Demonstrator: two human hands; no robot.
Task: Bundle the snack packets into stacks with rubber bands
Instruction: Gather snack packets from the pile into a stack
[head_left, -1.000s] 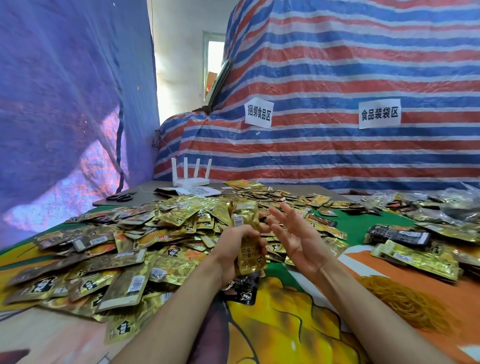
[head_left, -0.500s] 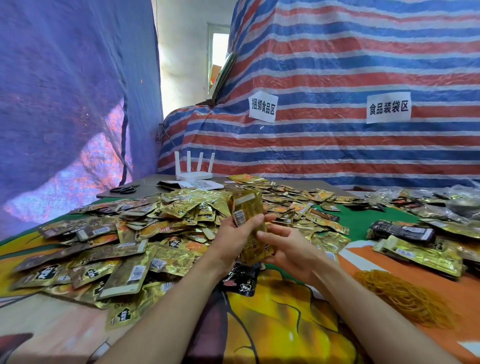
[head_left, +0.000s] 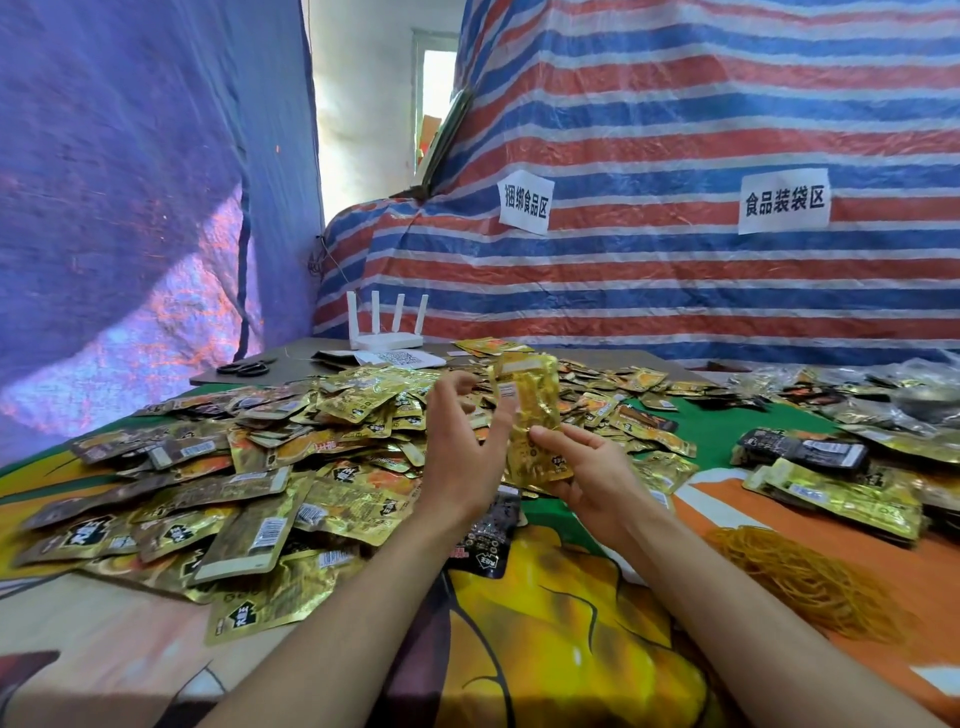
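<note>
striped tarpaulin (head_left: 675, 291): hung behind the table as a back wall, in red, blue and white bands.
blue sheet (head_left: 130, 182): hung along the left side, with light seen through its lower part.
table cloth (head_left: 561, 649): printed in orange, yellow and green, spread under everything.
loose packets (head_left: 249, 467): gold and dark snack packets heaped flat across the left and centre of the cloth, overlapping, and thinner toward the far edge.
side stacks (head_left: 841, 499): gold and black packets laid in piles at the right, well apart from the hands. Bands on them cannot be made out.
rubber bands (head_left: 810, 577): a tangled yellow pile on the orange patch of cloth, just right of the right forearm.
left hand (head_left: 462, 447): raised over the heap with fingers spread wide and nothing gripped. The thumb tip is seen at the left edge of the held stack, but contact cannot be told.
right hand (head_left: 587, 467): the lower end of the held stack is gripped, thumb laid across the front and fingers curled behind.
held stack (head_left: 527, 410): gold packets held upright between the two hands, above the near edge of the heap. A band round it cannot be told.
paper signs (head_left: 784, 200): two white sheets with printed characters, stuck on the striped tarpaulin.
router (head_left: 387, 327): white with four upright antennas, set at the far edge.
scissors (head_left: 243, 369): black-handled, laid flat at far left.
</note>
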